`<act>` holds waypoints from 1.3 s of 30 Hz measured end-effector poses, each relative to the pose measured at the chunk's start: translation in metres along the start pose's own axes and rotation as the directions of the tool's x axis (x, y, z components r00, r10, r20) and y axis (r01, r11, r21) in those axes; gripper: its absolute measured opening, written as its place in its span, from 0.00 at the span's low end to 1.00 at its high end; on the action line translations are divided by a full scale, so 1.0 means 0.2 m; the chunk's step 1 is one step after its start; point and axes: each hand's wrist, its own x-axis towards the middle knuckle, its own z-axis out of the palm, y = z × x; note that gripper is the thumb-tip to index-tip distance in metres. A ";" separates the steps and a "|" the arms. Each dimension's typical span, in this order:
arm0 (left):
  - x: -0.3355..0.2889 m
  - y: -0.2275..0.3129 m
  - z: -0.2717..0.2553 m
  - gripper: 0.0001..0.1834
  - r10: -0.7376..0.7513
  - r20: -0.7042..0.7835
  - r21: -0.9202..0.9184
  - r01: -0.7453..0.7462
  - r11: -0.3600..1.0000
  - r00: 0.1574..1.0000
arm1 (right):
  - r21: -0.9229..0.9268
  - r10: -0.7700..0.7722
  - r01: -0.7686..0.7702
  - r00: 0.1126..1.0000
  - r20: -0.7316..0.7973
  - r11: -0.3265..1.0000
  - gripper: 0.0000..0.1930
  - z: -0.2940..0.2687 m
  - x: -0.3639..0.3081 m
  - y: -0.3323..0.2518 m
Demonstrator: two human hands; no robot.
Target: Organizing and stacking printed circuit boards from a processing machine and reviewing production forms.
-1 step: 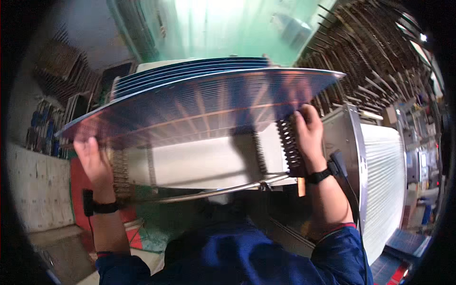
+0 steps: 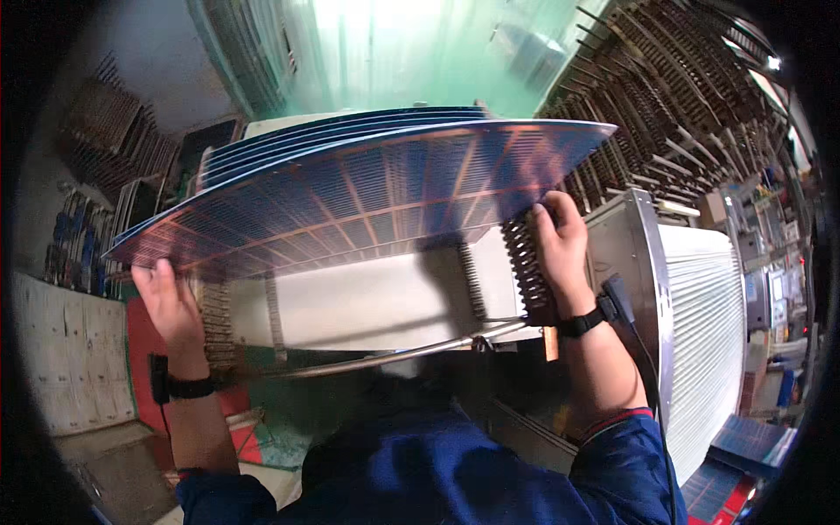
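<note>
A wide, thin circuit board panel (image 2: 367,194), dark blue with copper-coloured bands, is held tilted in front of me. My left hand (image 2: 169,302) grips its lower left edge, thumb and fingers closed on it. On the lower right edge my right hand (image 2: 564,245) pinches the same panel beside a dark slotted comb strip (image 2: 523,267). Behind it, several similar panels (image 2: 337,125) stand in a row in a rack with a whitish base (image 2: 367,302). The held panel covers most of them, and whether its edge sits in a slot is hidden.
A metal bar (image 2: 394,360) crosses the rack's near side. To the right stands a metal-framed rack with white ridges (image 2: 700,324). Brown slotted racks (image 2: 665,105) fill the far right. Pale cabinets (image 2: 70,350) are at left, a green translucent sheet (image 2: 394,61) beyond.
The held panel sits slightly further left and higher in the picture, and its pattern is sharper. Both hands keep their grip; the surroundings have shifted slightly left too.
</note>
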 end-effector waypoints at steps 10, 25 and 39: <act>0.03 0.01 0.10 0.22 -0.044 -0.092 -0.069 0.038 0.997 0.995 | -0.130 -0.036 0.032 0.999 -0.027 0.991 0.09 -0.06 0.00 0.02; 0.33 0.33 -0.03 0.21 0.364 -0.012 0.337 -0.339 0.878 0.931 | -0.212 0.105 -0.069 0.980 0.166 0.975 0.08 -0.56 -0.81 -0.25; 0.59 0.32 1.13 0.39 0.019 0.798 0.601 -0.797 0.061 0.603 | -0.746 0.662 -0.181 0.622 0.418 0.641 0.22 0.31 -1.53 0.94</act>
